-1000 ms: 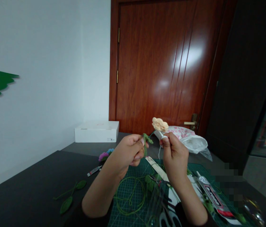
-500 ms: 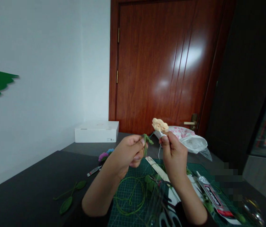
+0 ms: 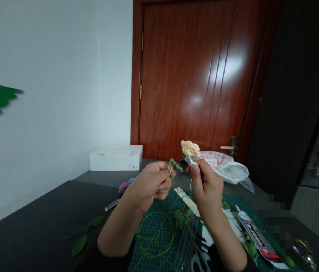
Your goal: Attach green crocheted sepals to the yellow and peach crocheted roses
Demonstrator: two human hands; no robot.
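Observation:
A cream crocheted flower (image 3: 190, 148) stands on a thin wire stem above my hands. My left hand (image 3: 159, 179) is closed, its thumb and fingers pinching the stem and a green crocheted piece (image 3: 173, 166), likely a sepal, which curls round below the bloom. My right hand (image 3: 206, 181) is closed round what looks like a small glue tube, its body hidden in the fist. Its white nozzle (image 3: 191, 161) points up at the flower's underside, very close to it; I cannot tell whether they touch. A white thread hangs beneath the right fingers.
On the green cutting mat (image 3: 148, 260) lie looped green yarn (image 3: 156, 255), scissors (image 3: 197, 262) and a large tube (image 3: 257, 238). Leaves (image 3: 79, 245) lie at left, beside a small tube (image 3: 111, 205). Behind are a white box (image 3: 115, 158) and a plastic bag (image 3: 227, 168).
The flower has tilted and shifted slightly left. My right hand has moved a little left, and the white nozzle now shows more plainly below the flower. The green piece has slid slightly left.

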